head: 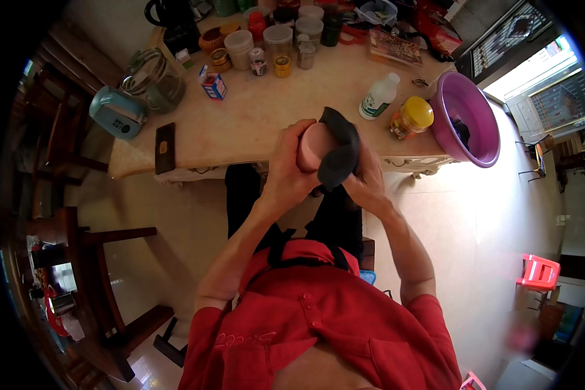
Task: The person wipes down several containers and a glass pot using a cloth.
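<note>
A pink cylindrical container (318, 145), perhaps a cup, is in the grip of my left hand (291, 163), just off the table's front edge. My right hand (370, 178) holds a dark grey cloth (340, 150) against the container's right side. The cloth hides part of the container and most of my right fingers. Beyond my right hand, a white bottle with a green label (379, 96) stands on the table (253, 131). Beside it is a jar with a yellow lid (412, 118).
A purple basin (472, 119) stands at the table's right end with something dark inside. A dark phone-like slab (165, 148), a blue kettle (117, 113) and a glass jug (163, 87) are at the left. Several jars (278, 41) line the back. A small blue carton (213, 86) stands before them.
</note>
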`<control>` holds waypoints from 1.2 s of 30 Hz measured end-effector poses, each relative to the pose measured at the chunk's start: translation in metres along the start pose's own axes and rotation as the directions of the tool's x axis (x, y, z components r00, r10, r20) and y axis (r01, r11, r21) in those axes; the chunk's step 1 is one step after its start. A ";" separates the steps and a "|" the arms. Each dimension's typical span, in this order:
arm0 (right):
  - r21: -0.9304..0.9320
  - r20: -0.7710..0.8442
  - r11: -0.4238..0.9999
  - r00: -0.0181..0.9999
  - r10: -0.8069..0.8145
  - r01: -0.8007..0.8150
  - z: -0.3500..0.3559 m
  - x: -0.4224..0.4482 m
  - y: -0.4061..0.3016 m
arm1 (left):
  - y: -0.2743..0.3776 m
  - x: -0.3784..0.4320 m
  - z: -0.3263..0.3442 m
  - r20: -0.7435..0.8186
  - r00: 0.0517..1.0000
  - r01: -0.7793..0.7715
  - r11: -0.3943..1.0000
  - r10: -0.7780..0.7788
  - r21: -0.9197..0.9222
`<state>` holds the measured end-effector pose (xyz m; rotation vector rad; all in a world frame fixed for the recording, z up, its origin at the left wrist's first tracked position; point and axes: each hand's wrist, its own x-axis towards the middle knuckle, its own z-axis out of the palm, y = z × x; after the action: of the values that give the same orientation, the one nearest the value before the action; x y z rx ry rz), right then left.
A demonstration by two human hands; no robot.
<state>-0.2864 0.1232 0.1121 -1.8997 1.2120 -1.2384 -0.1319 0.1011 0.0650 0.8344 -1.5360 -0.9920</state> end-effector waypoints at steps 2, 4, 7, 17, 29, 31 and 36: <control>-0.093 0.088 0.996 0.996 0.003 0.006 -0.009 0.010 -0.006 | -0.010 0.001 0.005 0.009 1.000 -0.013 0.999 0.014 -0.036; -0.177 0.179 0.984 0.984 0.007 0.025 -0.012 0.019 -0.012 | -0.015 0.001 0.003 0.012 1.000 -0.028 0.998 0.029 -0.065; -0.333 0.276 0.943 0.958 0.080 0.017 -0.012 0.030 -0.018 | -0.016 0.004 -0.003 0.134 0.985 -0.134 0.977 0.112 0.168; -0.549 0.390 0.820 0.917 0.078 0.164 -0.017 0.118 0.028 | -0.037 0.045 0.004 -0.057 0.998 0.023 0.986 -0.014 0.167; -0.878 0.074 0.476 0.969 0.237 -0.050 -0.075 0.249 0.157 | -0.157 -0.025 -0.063 -0.037 0.946 0.192 0.469 -0.321 0.862; -0.879 0.062 0.468 0.949 0.308 -0.094 -0.080 0.259 0.174 | -0.155 -0.027 -0.064 -0.002 0.934 0.173 0.447 -0.357 0.878; -0.858 0.031 0.480 0.916 0.400 -0.181 -0.088 0.272 0.217 | -0.154 -0.034 -0.057 0.018 0.941 0.084 0.284 -0.339 0.955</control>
<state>-0.4043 -0.2137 0.0803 -2.2062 2.1476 -0.1484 -0.0691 0.0595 -0.0843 1.8713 -2.2742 -0.1904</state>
